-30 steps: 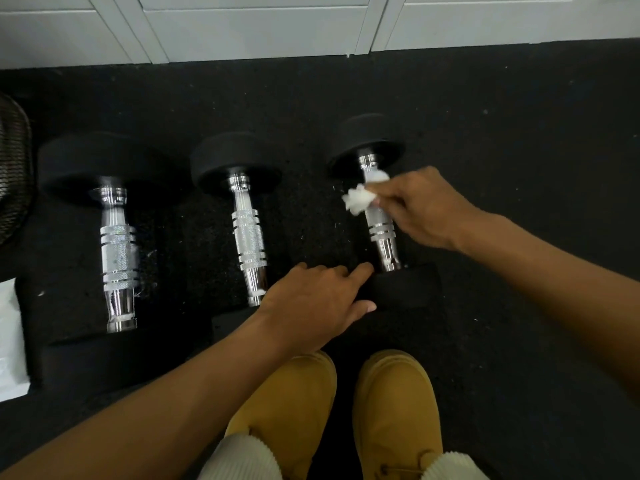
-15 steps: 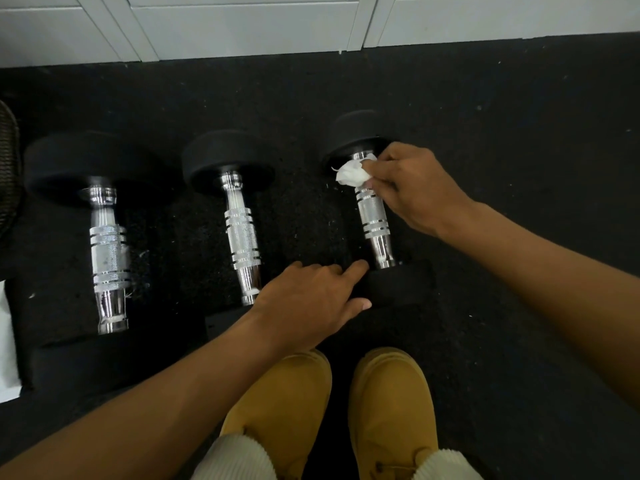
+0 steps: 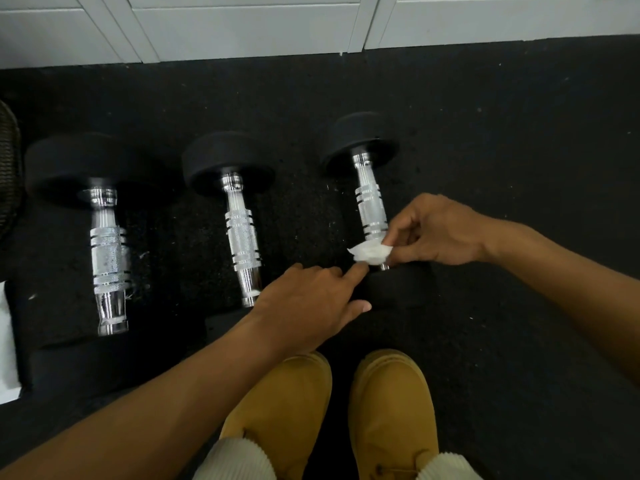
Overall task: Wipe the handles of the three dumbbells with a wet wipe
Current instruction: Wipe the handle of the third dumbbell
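Three dumbbells lie side by side on floor mat (image 3: 519,168): left dumbbell (image 3: 109,261), middle dumbbell (image 3: 242,244), right dumbbell (image 3: 370,202). Cabinet doors (image 3: 242,26) behind them. Two boots (image 3: 391,410) in front, near right dumbbell. Wicker basket (image 3: 8,168) at far left.

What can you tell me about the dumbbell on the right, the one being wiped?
The right dumbbell lies flat on the black floor, handle running away from the viewer. Its handle looks like shiny chrome, knurled in the middle with dark grooved rings; the two end weights look like black rubber. The right hand presses a crumpled white wet wipe onto the near end of the handle. The left hand rests on the near weight.
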